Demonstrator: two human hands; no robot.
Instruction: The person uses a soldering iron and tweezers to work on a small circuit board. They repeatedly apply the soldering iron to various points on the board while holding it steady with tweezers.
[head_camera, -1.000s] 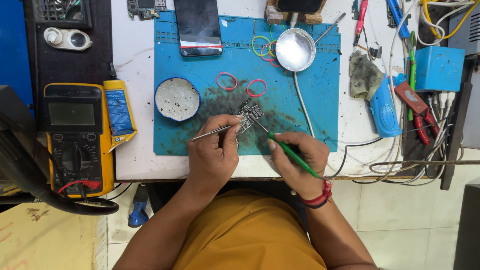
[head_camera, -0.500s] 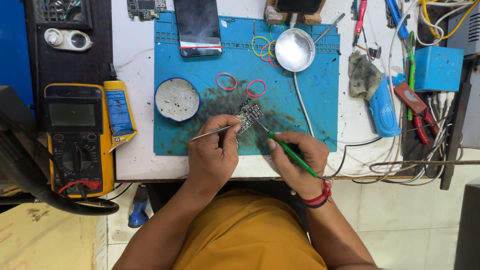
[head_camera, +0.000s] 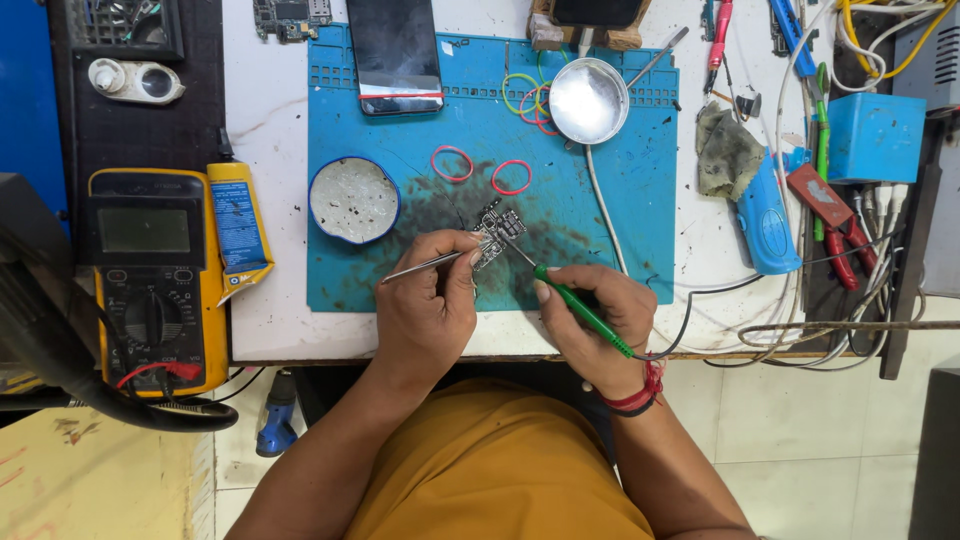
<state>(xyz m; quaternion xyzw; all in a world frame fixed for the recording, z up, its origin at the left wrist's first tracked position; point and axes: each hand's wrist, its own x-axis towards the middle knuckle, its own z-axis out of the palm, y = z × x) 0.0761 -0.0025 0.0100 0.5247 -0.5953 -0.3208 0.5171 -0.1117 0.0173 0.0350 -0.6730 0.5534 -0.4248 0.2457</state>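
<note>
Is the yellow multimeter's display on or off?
Looks off: the multimeter screen is blank grey, with no digits visible from this head view.

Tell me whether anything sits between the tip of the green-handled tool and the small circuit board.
Nothing visible does. The right hand points the green-handled tool straight at the small circuit board, its thin tip reaching the board. The left hand steadies the board with tweezers from the opposite side.

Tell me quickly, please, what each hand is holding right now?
Left hand: closed on metal tweezers, at the small circuit board.
Right hand: closed on a green-handled soldering iron, tip at the same board.
</note>
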